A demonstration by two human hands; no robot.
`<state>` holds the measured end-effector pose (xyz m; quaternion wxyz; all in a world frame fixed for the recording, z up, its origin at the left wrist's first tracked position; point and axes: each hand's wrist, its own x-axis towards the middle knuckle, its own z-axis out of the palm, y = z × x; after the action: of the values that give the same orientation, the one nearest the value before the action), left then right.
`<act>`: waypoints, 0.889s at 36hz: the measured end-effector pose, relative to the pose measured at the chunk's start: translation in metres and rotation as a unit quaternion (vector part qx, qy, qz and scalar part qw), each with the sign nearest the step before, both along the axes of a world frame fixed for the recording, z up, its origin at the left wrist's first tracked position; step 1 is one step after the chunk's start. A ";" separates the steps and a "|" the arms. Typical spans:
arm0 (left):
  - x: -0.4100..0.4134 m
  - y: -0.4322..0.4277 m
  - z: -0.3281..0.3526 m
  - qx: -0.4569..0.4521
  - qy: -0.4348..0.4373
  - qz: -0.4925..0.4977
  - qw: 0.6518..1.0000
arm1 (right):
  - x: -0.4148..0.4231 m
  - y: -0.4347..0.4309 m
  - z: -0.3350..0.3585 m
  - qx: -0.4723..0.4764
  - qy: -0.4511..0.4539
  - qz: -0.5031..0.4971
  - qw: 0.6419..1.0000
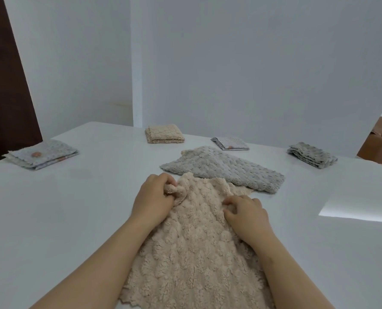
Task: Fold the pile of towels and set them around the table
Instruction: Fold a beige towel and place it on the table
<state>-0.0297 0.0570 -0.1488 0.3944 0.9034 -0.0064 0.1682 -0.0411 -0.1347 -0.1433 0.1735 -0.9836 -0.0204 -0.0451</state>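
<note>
All on the table (51,219). Near towel (192,253) lies front centre, with left hand (156,197) on its far-left corner and right hand (245,214) on its far-right part. Second towel (225,168) lies flat just behind it to the right, edges touching. Folded ones lie further out: left fold (44,156), far-centre fold (164,133), mid-right fold (230,143) behind second towel, right fold (311,157). Box (379,148) sits beyond the table's right edge.

Fluffy beige towel (194,241) lies spread, its far end bunched. Grey towel (225,169) lies flat, touching that end. Farther beyond it, folded: left print square (43,156), beige square (164,134), right print square (230,143), grey square (311,157).
</note>
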 end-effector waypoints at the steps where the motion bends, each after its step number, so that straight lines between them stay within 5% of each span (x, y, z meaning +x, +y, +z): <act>1: 0.000 0.001 0.001 -0.013 -0.011 0.007 1.000 | 0.000 0.000 0.000 0.004 -0.006 0.000 1.000; 5: -0.003 0.004 0.008 -0.033 -0.056 0.030 0.997 | 0.001 -0.001 0.004 0.004 -0.076 -0.015 0.997; 13: 0.006 0.021 0.015 0.139 -0.075 0.104 0.982 | 0.002 -0.001 0.009 -0.006 -0.134 -0.028 0.991; 20: 0.014 0.027 -0.003 0.274 0.123 0.090 0.950 | 0.014 -0.005 -0.004 -0.033 -0.022 -0.032 0.999; 25: 0.007 0.010 0.009 0.304 0.033 0.050 0.951 | 0.013 -0.008 -0.002 0.001 -0.022 -0.090 0.996; 32: 0.000 -0.007 -0.009 0.338 0.194 -0.093 0.916 | 0.010 -0.014 -0.001 0.031 0.049 -0.103 0.993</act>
<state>-0.0296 0.0495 -0.1577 0.0730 0.9930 -0.0703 -0.0601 -0.0307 -0.1489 -0.1440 0.1995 -0.9755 0.0913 -0.0151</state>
